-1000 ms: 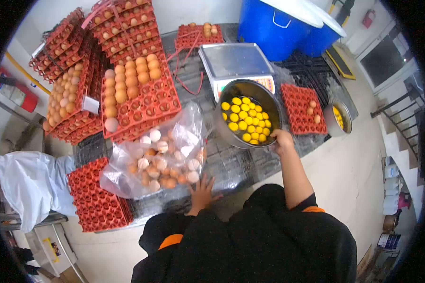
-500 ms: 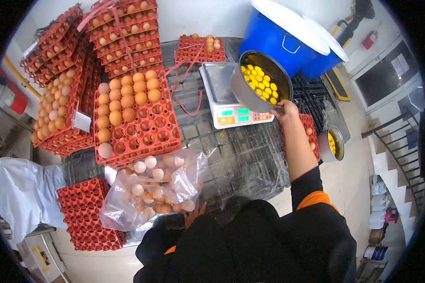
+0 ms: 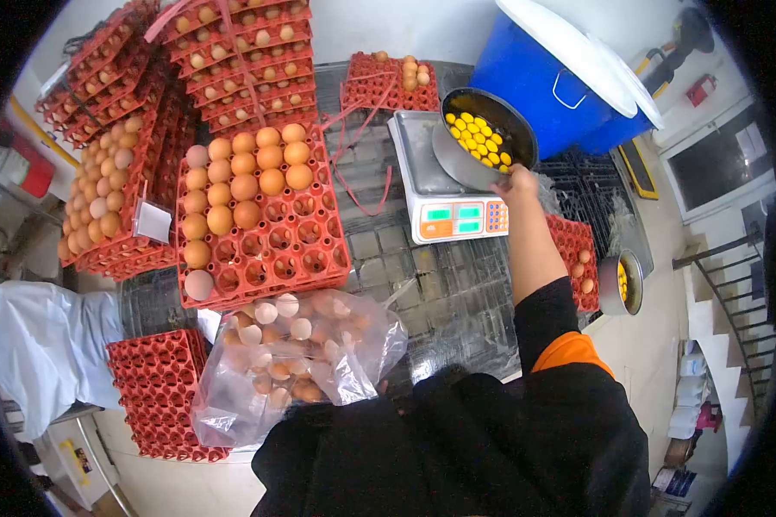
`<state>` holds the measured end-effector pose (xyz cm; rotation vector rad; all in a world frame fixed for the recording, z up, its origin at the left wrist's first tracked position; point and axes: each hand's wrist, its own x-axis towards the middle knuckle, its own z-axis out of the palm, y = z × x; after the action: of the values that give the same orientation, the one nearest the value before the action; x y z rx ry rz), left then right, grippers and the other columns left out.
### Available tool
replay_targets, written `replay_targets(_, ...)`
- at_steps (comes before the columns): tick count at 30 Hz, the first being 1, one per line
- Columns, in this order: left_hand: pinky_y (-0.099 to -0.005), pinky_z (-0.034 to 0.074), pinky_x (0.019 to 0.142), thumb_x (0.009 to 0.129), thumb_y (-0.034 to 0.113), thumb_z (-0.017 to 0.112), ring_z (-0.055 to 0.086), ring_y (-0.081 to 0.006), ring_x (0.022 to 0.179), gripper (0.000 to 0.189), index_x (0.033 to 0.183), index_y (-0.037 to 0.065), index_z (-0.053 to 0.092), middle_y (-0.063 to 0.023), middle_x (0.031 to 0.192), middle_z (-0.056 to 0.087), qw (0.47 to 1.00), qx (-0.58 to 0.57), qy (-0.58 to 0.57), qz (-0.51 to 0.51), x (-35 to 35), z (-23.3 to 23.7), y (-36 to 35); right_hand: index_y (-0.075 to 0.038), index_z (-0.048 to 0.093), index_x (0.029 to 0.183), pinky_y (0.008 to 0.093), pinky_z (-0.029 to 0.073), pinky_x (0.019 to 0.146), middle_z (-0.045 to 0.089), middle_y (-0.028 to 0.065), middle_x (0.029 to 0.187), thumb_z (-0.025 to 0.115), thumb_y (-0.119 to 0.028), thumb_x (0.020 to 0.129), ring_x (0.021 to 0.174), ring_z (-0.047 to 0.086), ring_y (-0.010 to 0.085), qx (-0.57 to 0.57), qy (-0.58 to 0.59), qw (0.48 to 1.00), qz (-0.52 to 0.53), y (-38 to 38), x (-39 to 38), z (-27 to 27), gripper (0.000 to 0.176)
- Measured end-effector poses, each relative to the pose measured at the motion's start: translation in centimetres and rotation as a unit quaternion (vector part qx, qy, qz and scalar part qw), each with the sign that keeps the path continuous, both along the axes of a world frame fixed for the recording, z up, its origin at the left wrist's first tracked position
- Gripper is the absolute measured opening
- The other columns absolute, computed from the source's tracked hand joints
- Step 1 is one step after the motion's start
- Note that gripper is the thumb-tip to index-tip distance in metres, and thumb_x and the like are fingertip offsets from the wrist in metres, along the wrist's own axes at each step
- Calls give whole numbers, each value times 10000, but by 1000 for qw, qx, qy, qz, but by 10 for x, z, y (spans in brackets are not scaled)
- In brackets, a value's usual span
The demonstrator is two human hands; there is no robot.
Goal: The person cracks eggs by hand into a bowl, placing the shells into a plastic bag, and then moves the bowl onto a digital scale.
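At one o'clock on the tabletop (image 3: 444, 297), the right hand (image 3: 519, 181) has its fingers clamped on the near rim of the steel pot (image 3: 455, 165) of yolks (image 3: 478, 140), tilted over the scale (image 3: 457, 220); best levelled slowly and centred on the platform so nothing slops

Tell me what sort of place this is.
Probably an egg-breaking workroom: stacked red egg trays, a pot of yolks held by the right hand at a weighing scale, and a plastic bag of empty shells.
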<state>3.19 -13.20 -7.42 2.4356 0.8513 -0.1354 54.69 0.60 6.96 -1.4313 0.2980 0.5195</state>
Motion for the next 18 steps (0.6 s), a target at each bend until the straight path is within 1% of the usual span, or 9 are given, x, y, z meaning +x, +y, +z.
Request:
replay_targets(2, -609, 129, 1022, 683, 661, 554, 233, -313, 1316, 835, 1355, 218, 334, -93, 1441, 221, 1000, -1, 2, -4, 2, 0, -1, -3, 437, 1169, 541, 477, 741, 504, 192, 1070, 523, -374, 846, 874, 541, 325, -40, 11, 999, 28, -10, -9, 6, 499)
replay_targets(5, -608, 128, 1022, 688, 658, 552, 230, -314, 1317, 830, 1354, 213, 336, -95, 1441, 220, 1000, 1, 3, -10, 3, -1, 0, 3, 441, 1124, 484, 491, 665, 510, 158, 1025, 503, -443, 855, 762, 550, 303, 18, -23, 999, -28, -43, -66, 4, 525)
replay_targets(7, -608, 128, 1022, 691, 656, 551, 228, -314, 1317, 826, 1354, 210, 338, -96, 1441, 220, 1000, 3, 3, -14, 3, 1, 0, 2, 417, 1126, 425, 479, 589, 457, 142, 1069, 499, -461, 859, 713, 534, 278, 143, -6, 982, 122, -96, -115, -37, 541)
replay_targets(8, -608, 127, 1022, 693, 655, 550, 228, -315, 1318, 825, 1354, 208, 339, -97, 1441, 220, 1000, 3, 5, -16, 2, 0, -1, -14, 420, 1113, 387, 458, 549, 461, 112, 988, 505, -455, 860, 692, 521, 269, 84, 7, 996, 14, -108, -157, -48, 515)
replay_targets(9, -607, 127, 1022, 694, 653, 550, 227, -315, 1318, 823, 1353, 207, 340, -97, 1442, 219, 1000, 4, 7, -17, 2, 0, -3, -36, 444, 1076, 378, 452, 549, 471, 86, 844, 507, -436, 862, 692, 510, 259, 36, 31, 999, 13, -129, -188, -71, 458)
replay_targets(11, -607, 127, 1022, 697, 651, 548, 225, -315, 1319, 820, 1353, 204, 342, -99, 1442, 219, 1000, 4, 13, -17, 4, -1, -3, -41, 466, 1002, 362, 434, 523, 473, 71, 777, 514, -391, 864, 632, 505, 249, 13, 139, 990, 19, -176, -232, -161, 379)
replay_targets(14, -606, 126, 1022, 702, 648, 547, 223, -316, 1320, 815, 1352, 199, 345, -101, 1442, 218, 999, 2, 28, -26, 2, -1, -10, -122, 475, 792, 346, 430, 504, 487, 11, 693, 510, -301, 867, 565, 498, 180, 121, 273, 954, -38, -155, -230, -135, 197)
replay_targets(17, -606, 125, 1022, 707, 644, 545, 220, -317, 1320, 810, 1351, 194, 348, -102, 1442, 218, 999, 7, 38, -18, 0, -2, -13, -116, 484, 821, 337, 422, 510, 489, 12, 708, 517, -307, 863, 574, 505, 173, -58, -94, 991, 80, -138, -217, -109, 198)
replay_targets(18, -606, 125, 1022, 708, 643, 544, 219, -317, 1321, 809, 1351, 193, 349, -103, 1442, 217, 999, 8, 41, -15, -2, -3, -14, -114, 486, 833, 334, 420, 512, 490, 11, 715, 519, -310, 863, 576, 507, 172, -50, -35, 995, 74, -142, -216, -117, 201)
